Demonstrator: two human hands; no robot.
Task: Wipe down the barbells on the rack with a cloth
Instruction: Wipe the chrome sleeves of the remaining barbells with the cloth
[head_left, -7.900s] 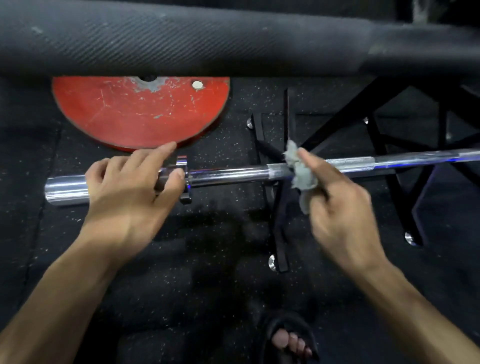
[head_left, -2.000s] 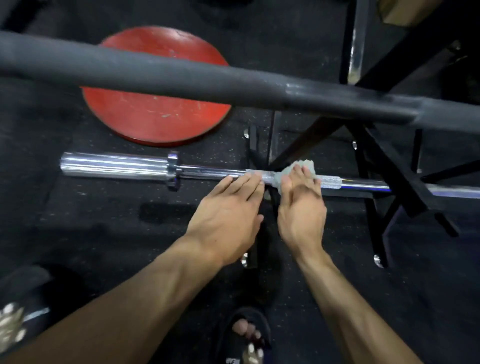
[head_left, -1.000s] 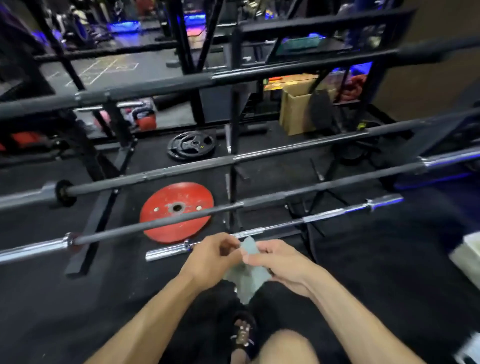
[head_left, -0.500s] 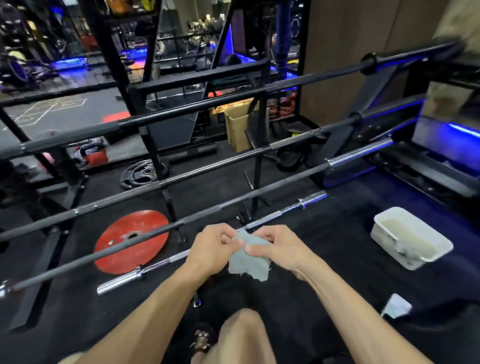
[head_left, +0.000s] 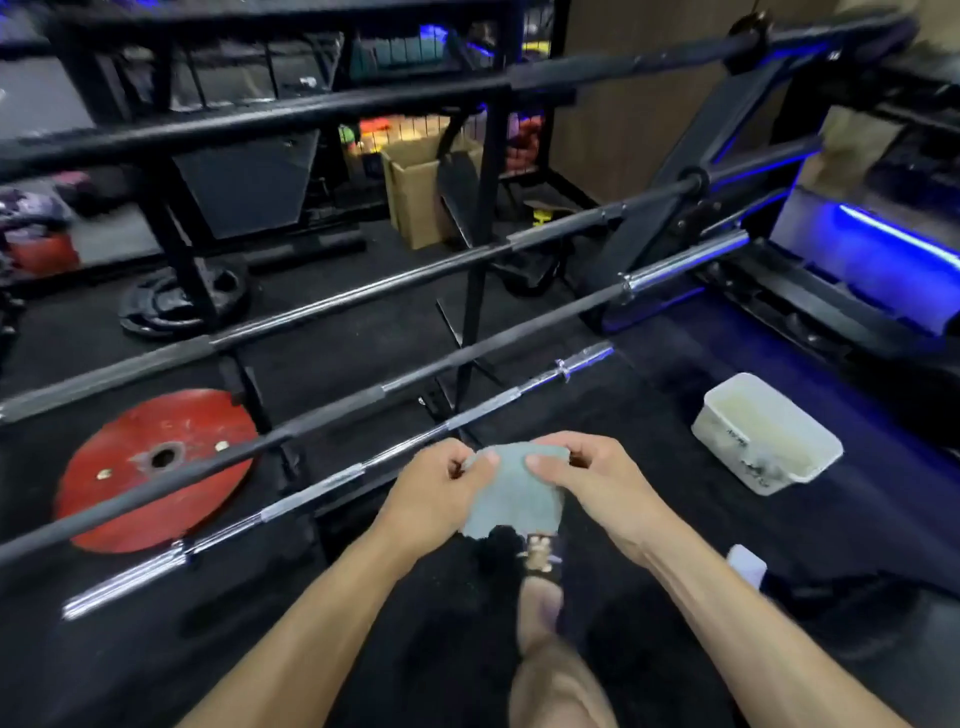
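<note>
Left hand (head_left: 441, 486) and right hand (head_left: 587, 480) each pinching top corner of cloth (head_left: 514, 499), spread flat, likely refolding for clean face; chrome barbell (head_left: 332, 480) at 10 o'clock, untouched.

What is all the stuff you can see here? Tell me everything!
chrome barbell: one, silver, lowest on the rack
dark barbells: at least three, black-grey, higher on the rack
rack: one, black, behind the bars
weight plate: one, red, flat on floor, left
black plate: one, floor, far left
tub: one, white, floor, right
cardboard box: one, brown, back
cloth: one, grey-green, held in both hands
left hand: pinching cloth
right hand: pinching cloth
</note>
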